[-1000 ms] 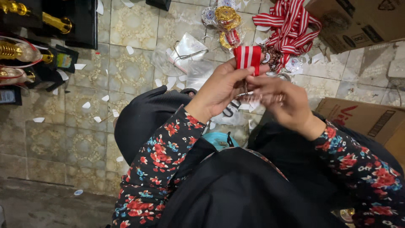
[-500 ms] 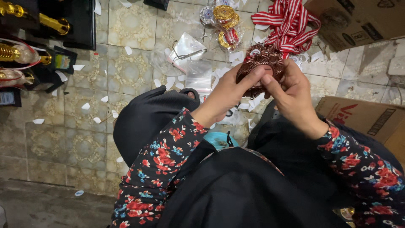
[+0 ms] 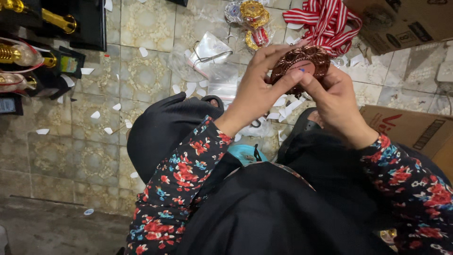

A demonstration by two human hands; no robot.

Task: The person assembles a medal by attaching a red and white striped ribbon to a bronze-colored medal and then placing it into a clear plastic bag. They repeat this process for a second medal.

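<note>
A round bronze-coloured medal [image 3: 302,62] with a scalloped rim is held up over my lap between both hands. My left hand [image 3: 257,92] grips its left side, with the thumb pressed on the pale centre of its face. My right hand [image 3: 337,101] cups it from the right and below, thumb also on the face. Both sleeves are black with red flowers. Beyond the medal a heap of red and white striped ribbon [image 3: 325,21] lies on the tiled floor.
Gold medals in clear wrap [image 3: 255,19] and empty plastic bags [image 3: 210,52] lie on the tiles ahead, with white paper scraps scattered about. Gold trophies on black bases [image 3: 45,28] stand at the left. Cardboard boxes sit at the top right [image 3: 401,21] and right [image 3: 410,130].
A second ago my hands held a red and white ribbon. Now the bronze medal is turned face up between them, raised slightly, with both thumbs on its centre.
</note>
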